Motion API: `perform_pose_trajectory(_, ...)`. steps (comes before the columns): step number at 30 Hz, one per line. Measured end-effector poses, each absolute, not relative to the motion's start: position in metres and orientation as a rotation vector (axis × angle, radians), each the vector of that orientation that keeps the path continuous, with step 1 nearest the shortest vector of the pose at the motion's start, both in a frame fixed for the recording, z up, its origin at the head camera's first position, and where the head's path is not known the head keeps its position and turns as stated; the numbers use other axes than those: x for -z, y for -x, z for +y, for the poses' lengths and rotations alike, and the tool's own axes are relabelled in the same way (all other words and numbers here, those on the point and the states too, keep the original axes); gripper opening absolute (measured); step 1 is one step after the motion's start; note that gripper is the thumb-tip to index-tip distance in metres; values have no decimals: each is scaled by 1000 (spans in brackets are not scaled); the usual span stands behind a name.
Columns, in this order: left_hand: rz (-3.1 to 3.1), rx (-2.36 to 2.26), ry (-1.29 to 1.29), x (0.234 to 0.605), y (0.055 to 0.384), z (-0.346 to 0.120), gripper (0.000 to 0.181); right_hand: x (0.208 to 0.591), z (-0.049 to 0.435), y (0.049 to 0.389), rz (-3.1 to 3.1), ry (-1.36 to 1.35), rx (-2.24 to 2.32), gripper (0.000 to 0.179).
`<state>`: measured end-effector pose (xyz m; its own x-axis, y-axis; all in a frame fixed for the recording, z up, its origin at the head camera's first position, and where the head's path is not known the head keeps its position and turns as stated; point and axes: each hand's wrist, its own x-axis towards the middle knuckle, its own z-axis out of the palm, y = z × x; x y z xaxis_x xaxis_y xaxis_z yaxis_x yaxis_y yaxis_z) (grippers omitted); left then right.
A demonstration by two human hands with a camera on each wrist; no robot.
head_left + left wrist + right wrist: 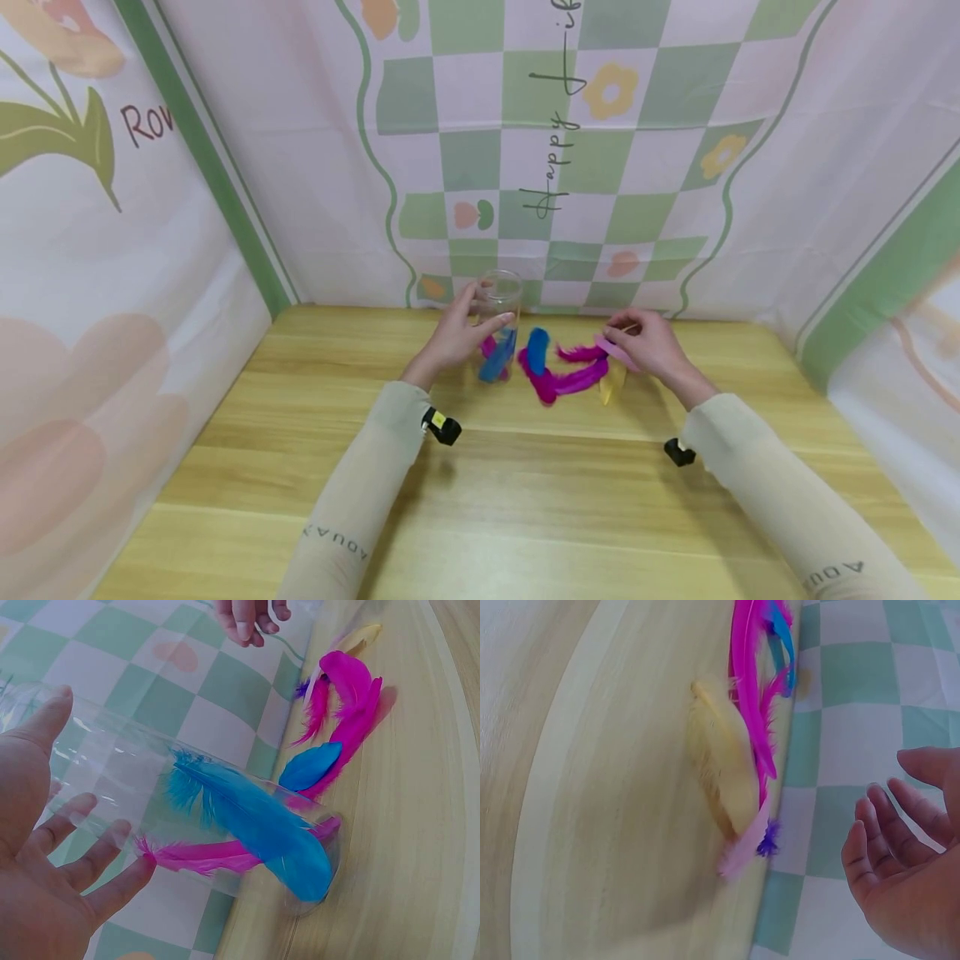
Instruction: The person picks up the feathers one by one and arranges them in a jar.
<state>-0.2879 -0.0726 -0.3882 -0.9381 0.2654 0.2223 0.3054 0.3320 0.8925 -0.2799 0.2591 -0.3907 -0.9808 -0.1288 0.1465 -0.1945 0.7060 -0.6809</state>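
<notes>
My left hand [452,337] holds a tall clear glass [501,287], thumb on one side and fingers on the other. The glass stands on the table. Inside it, a blue feather [255,825] and a magenta feather [206,856] show through the wall. Just above the right end of a feather row is my right hand [647,343], its fingers loosely bent and nothing between them in the right wrist view. Below it lie a pale pink feather [744,847], a yellow feather [724,761] and a purple tuft [768,838]. The pale pink and yellow feathers look blurred.
Between the hands, a second blue feather [537,351] lies across magenta feathers [581,379] on the wooden table [525,508]. A checkered cloth [570,167] hangs directly behind the table's back edge. Cloth walls also stand at both sides.
</notes>
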Motion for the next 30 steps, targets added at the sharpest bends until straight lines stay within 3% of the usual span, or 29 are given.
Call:
perform_pose_trajectory(20,-2542,1712,545,389,288,-73,75,407,275,287,-2876,-195,-1101,30)
perform_pose_trajectory(30,-2533,1719,547,388,289,-73,65,419,288,295,-2893,-203,-1081,32)
